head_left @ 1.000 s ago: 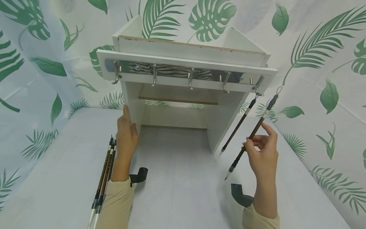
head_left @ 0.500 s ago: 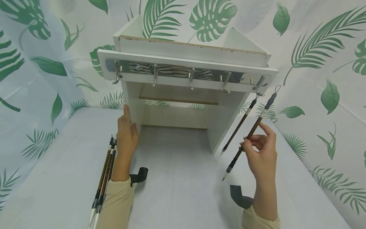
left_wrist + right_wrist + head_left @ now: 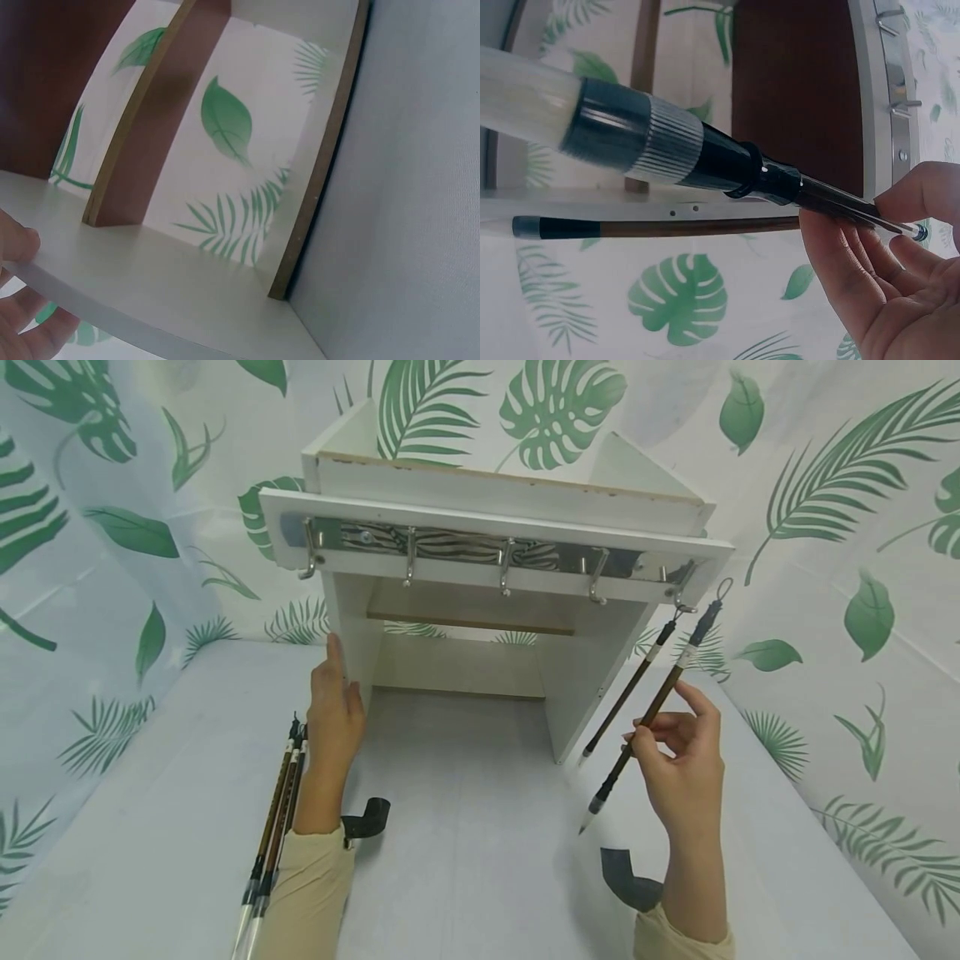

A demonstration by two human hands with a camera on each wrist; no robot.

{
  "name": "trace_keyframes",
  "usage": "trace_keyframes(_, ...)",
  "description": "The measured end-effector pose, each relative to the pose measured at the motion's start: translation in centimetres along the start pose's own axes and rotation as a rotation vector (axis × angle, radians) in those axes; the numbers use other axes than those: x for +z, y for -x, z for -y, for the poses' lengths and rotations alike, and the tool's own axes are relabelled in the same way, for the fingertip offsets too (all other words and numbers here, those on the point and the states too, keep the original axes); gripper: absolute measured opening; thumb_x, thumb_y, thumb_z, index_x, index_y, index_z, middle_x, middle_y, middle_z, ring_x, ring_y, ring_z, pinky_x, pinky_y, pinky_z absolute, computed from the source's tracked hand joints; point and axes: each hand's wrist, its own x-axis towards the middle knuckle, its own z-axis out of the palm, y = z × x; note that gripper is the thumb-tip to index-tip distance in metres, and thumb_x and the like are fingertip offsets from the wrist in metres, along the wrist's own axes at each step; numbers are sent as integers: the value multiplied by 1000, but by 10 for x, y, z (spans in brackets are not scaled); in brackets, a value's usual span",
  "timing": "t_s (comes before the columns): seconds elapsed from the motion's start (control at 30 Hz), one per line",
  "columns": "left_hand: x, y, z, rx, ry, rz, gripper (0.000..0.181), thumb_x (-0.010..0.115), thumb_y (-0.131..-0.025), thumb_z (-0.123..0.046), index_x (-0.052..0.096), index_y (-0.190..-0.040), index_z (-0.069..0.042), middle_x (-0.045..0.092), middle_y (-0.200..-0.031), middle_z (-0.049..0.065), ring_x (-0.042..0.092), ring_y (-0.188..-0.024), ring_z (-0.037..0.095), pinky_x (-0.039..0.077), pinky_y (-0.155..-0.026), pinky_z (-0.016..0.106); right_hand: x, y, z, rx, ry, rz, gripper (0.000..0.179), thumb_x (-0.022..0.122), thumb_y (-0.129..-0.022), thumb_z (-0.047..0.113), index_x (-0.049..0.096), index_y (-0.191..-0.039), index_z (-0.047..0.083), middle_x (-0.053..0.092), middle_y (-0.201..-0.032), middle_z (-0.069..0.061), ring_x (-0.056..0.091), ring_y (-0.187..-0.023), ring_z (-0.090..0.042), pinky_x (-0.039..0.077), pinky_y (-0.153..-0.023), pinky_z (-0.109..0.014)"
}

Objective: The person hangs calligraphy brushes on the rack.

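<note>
The head view looked forward and down from above the forearms point(image 3: 695, 877), far enough back to span the front of the white cabinet point(image 3: 502, 481). The left wrist view sat close by the left hand point(image 3: 335, 714), which it cut off at its lower left, and peered into the cabinet at a tilt, the shelves point(image 3: 150, 142) running aslant. Nearest to anything was the right wrist view: it looked from the tip end along the held brush point(image 3: 727, 161) toward the right hand point(image 3: 907, 292), turned so that the hook rail point(image 3: 900, 135) stood nearly upright. That rail and the hanging brush point(image 3: 697, 226) showed in the head view too.
</note>
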Motion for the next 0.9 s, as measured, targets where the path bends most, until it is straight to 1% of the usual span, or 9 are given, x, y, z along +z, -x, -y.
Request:
trace_keyframes(0.23, 1, 0, 1, 22, -2, -20, 66, 44, -93, 0, 10, -148, -15, 41, -120, 31, 53, -79, 41, 47, -53, 48, 1, 2, 4, -12, -40, 26, 59, 51, -86, 0, 30, -139, 15, 51, -89, 4, 53, -75, 15, 42, -67, -2)
trace_keyframes(0.53, 0, 0, 0, -5, 8, 2, 61, 43, -94, -3, 14, -147, -11, 40, -122, 30, 53, -81, 42, 47, -56, 50, 1, 3, 7, -16, -68, 37, 59, 51, -86, -2, 32, -138, 15, 49, -86, 10, 55, -74, 11, 45, -67, -3)
trace_keyframes(0.7, 0, 0, 0, 7, 11, -9, 62, 43, -94, -2, 13, -147, -12, 41, -121, 31, 53, -82, 42, 47, -55, 50, 3, 5, 10, -20, -94, 57, 59, 50, -85, -4, 33, -137, 16, 51, -85, 11, 57, -73, 8, 46, -66, -5)
trace_keyframes(0.8, 0, 1, 0, 21, 12, -21, 64, 43, -93, -2, 12, -147, -14, 41, -121, 31, 53, -80, 41, 47, -54, 49, 4, 6, 11, -40, -104, 69, 59, 50, -84, -6, 34, -137, 15, 52, -85, 10, 57, -73, 8, 46, -66, -5)
trace_keyframes(0.9, 0, 1, 0, 26, 11, -22, 64, 43, -94, -2, 11, -148, -15, 41, -120, 31, 52, -76, 40, 46, -52, 47, 6, 7, 12, -63, -97, 82, 59, 50, -83, -7, 34, -136, 13, 53, -85, 5, 55, -74, 10, 46, -66, -4)
